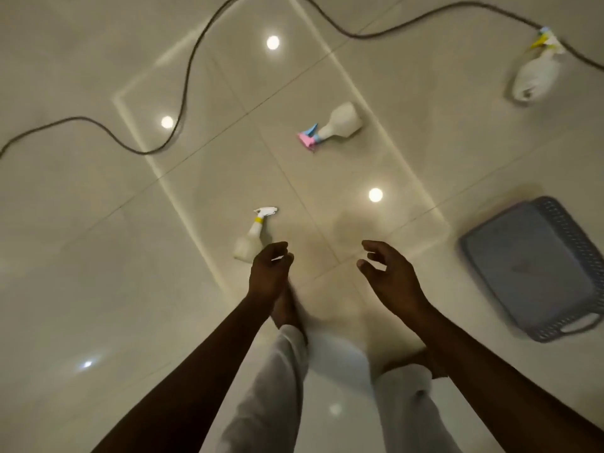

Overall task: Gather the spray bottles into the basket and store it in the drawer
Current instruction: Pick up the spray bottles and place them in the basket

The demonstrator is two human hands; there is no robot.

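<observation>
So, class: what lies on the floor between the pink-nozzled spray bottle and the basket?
Head view: only bare tile between the pink-nozzled spray bottle and the basket, with a ceiling-light reflection.

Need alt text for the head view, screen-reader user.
Both bare hands, left and right, reach out open and empty over a glossy tiled floor where three spray bottles lie: yellow-collared by the left hand, pink-and-blue-headed farther ahead, a third far right. An empty grey basket sits right.
</observation>
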